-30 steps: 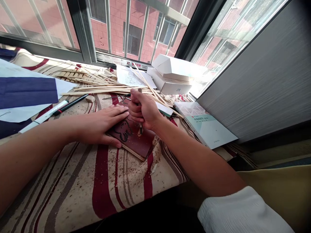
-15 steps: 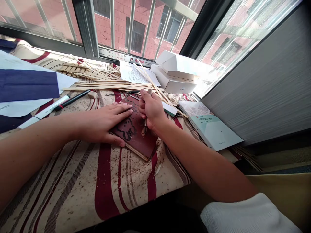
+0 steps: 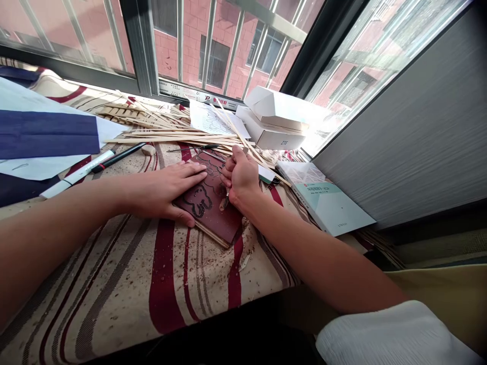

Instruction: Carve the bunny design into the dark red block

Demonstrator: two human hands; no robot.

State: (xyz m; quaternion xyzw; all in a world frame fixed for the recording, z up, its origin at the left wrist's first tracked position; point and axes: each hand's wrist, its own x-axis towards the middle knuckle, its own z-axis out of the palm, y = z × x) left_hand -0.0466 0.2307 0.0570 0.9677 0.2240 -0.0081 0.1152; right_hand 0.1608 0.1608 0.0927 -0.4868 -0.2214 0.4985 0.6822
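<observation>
A dark reddish-brown wooden block (image 3: pixel 226 225) lies on the striped cloth, with an animal-like figure cut into its face. My left hand (image 3: pixel 167 190) rests flat on the block's left side, pressing it without gripping. My right hand (image 3: pixel 239 180) is closed around a small carving tool (image 3: pixel 224 204) just right of the figure. The fist hides most of the tool, and only its short metal end shows, at or very near the block's surface.
Loose thin wooden strips (image 3: pixel 178 136) and a sketched paper (image 3: pixel 213 119) lie behind the block. A white ZTE box (image 3: pixel 270 134) and a book (image 3: pixel 323 203) are to the right. Pens (image 3: pixel 117 158) and navy-and-white sheets (image 3: pixel 45 133) lie left. Shavings dot the cloth (image 3: pixel 125 284).
My right hand has tilted and come lower over the block, and its fist now covers more of the tool. The left hand and the block stay in place.
</observation>
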